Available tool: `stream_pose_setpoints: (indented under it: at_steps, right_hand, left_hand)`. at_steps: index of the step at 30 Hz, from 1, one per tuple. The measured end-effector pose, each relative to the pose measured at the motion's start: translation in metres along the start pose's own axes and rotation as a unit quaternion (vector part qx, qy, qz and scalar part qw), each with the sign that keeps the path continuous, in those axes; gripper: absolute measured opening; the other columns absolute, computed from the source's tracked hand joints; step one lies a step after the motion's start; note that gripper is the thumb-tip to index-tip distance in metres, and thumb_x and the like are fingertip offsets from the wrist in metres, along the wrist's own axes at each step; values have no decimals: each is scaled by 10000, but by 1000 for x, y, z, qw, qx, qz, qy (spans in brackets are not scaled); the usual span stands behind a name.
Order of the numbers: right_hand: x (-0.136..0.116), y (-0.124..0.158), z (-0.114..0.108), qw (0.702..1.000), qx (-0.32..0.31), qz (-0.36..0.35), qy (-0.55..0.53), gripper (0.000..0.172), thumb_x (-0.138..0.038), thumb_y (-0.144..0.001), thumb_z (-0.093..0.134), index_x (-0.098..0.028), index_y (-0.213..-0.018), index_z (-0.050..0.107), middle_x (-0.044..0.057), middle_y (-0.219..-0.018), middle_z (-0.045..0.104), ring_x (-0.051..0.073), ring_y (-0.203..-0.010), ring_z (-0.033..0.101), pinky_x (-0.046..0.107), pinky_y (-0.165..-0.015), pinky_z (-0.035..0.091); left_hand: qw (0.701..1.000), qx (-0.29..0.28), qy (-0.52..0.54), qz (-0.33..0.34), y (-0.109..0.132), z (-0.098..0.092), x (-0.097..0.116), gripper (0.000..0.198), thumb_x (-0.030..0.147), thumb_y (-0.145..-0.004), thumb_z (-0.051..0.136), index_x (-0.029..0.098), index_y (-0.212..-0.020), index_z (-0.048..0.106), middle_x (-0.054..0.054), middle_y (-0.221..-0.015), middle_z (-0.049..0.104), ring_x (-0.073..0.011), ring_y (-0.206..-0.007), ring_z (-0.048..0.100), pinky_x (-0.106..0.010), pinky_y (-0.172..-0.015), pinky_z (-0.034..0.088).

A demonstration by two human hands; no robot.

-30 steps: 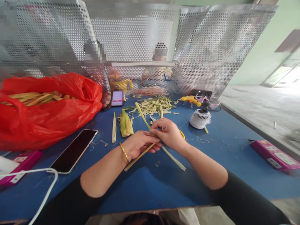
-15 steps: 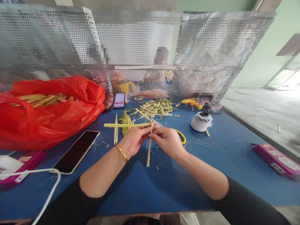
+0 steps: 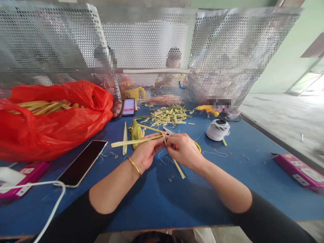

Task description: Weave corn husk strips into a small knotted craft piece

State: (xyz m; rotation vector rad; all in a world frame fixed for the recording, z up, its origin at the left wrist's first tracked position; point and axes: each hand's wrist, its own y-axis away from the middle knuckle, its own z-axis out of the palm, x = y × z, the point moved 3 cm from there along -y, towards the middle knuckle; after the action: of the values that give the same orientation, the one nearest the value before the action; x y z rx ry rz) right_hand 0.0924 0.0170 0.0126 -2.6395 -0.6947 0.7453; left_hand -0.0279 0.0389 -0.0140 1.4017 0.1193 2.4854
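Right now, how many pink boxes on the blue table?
2. The left pink box lies at the near left, beside the black phone. The right pink box lies at the table's right edge. More may be hidden behind the red bag.

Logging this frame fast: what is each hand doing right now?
Left hand: closed, pinching the long leaf strip that points left.
Right hand: closed, pinching the short leaf strip that slants down.

Head-worn view, downward over table [image 3: 162, 202]
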Motion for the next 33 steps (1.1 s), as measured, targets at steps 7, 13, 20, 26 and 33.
stream_pose_setpoints:
  at_steps: [7, 13, 20, 26, 33]
  right_hand:
    - [5, -2, -16, 990, 125, 61, 22, 245, -368, -846, 557, -190, -678, 574, 30, -715, 621, 149, -675, 517, 264, -640, 327]
    - [15, -5, 0, 982, -56, 136, -116, 217, -314, -822, 531, -186, -651, 572, -33, -561, 563, 104, -520, 453, 226, -523, 309]
    - [6, -3, 1, 934, -80, 165, -307, 196, -291, -770, 474, -193, -600, 459, -60, -505, 472, 82, -466, 379, 209, -465, 289]
    - [-6, 0, 2, 977, -19, 42, -209, 187, -196, -759, 435, -198, -578, 392, -53, -542, 419, 88, -529, 360, 211, -515, 287]
    - [-10, 4, 2, 997, 47, -23, -61, 253, -212, -841, 446, -195, -588, 439, -32, -552, 461, 99, -539, 378, 234, -559, 289]
  left_hand:
    - [998, -17, -2, -58, 2, -2, 18, 165, 43, -747, 603, 120, -836, 719, -38, -674, 692, -109, -616, 648, -234, -652, 552]
    - [999, -15, -29, -41, 2, -4, 20, 109, 141, -793, 624, 110, -818, 726, 7, -570, 597, -66, -492, 552, -204, -541, 509]
    - [992, 14, -121, 18, 4, -3, 22, 102, 204, -689, 725, 135, -760, 750, -7, -604, 637, -79, -515, 562, -181, -469, 417]
    - [992, 22, -123, 13, 4, -2, 15, 162, 199, -556, 793, 137, -699, 749, -1, -528, 628, -61, -459, 500, -170, -408, 282]
    - [995, 43, -89, 13, -1, -5, 12, 164, 157, -536, 788, 142, -689, 734, -3, -557, 649, -47, -454, 479, -166, -407, 268]
